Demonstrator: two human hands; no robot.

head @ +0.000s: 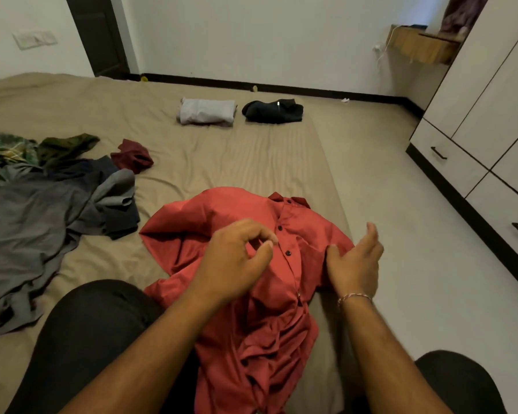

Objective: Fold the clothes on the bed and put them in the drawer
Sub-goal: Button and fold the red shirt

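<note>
A red button-up shirt [228, 216] lies crumpled on the beige bed [222, 150] right in front of me, collar pointing away. My left hand [237, 261] hovers over its button placket with fingers loosely curled, holding nothing. Beside the shirt's right shoulder, my right hand [356, 261] is open, thumb touching the cloth. A folded grey garment [205, 111] and a folded black garment [274, 111] sit side by side at the far end of the bed. The white drawers [449, 159] with black handles stand at the right.
An unfolded heap lies at the left: grey clothes [36, 222], a green plaid shirt [9, 153] and a maroon piece [132, 156]. My knees in black trousers frame the shirt. White floor runs between bed and wardrobe. A dark door [99, 34] stands at the back left.
</note>
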